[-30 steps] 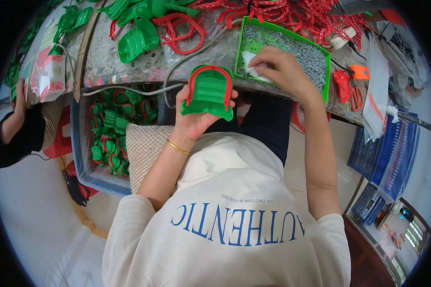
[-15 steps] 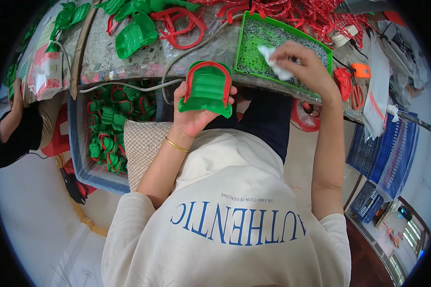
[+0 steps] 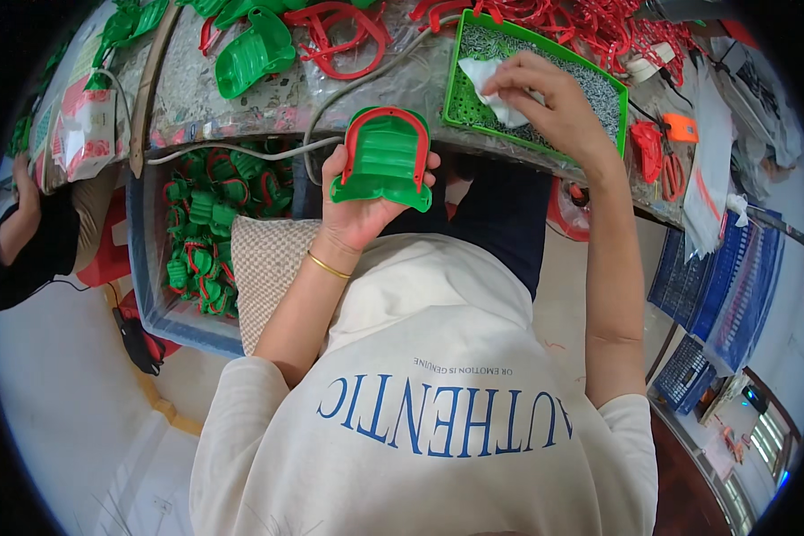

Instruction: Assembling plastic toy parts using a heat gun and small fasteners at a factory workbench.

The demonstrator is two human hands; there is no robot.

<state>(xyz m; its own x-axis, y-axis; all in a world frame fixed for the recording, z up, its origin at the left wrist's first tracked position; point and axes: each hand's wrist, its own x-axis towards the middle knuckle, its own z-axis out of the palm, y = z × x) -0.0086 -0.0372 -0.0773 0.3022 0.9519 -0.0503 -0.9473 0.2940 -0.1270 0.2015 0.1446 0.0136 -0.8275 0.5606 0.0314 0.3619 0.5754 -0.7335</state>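
Observation:
My left hand [image 3: 357,217] is closed around a green scoop-shaped plastic part [image 3: 389,152], its ribbed inside facing up. A red U-shaped plastic frame [image 3: 386,113] lies around the part's inner edge. Over the shallow green tray [image 3: 545,146] my right hand [image 3: 554,103] is bent, fingertips pinched together at a crumpled white cloth or tissue [image 3: 484,79]. Many small grey metal pieces, apparently screws [image 3: 603,94], cover much of the tray's bottom. Its perforated left part shows bare green. Whether the right fingertips also hold a screw is too small to tell.
Green parts [image 3: 255,58] and red frames [image 3: 344,40] lie at the table's back. A grey cable [image 3: 241,154] runs along the front edge. Below left stands a blue-grey bin [image 3: 152,308] with finished-looking green-red pieces. Scissors [image 3: 673,177] lie right; another person's arm [image 3: 22,210] is far left.
My right hand and the white cloth have moved slightly away from me and to the left over the tray. My left hand still holds the green part, raised a little.

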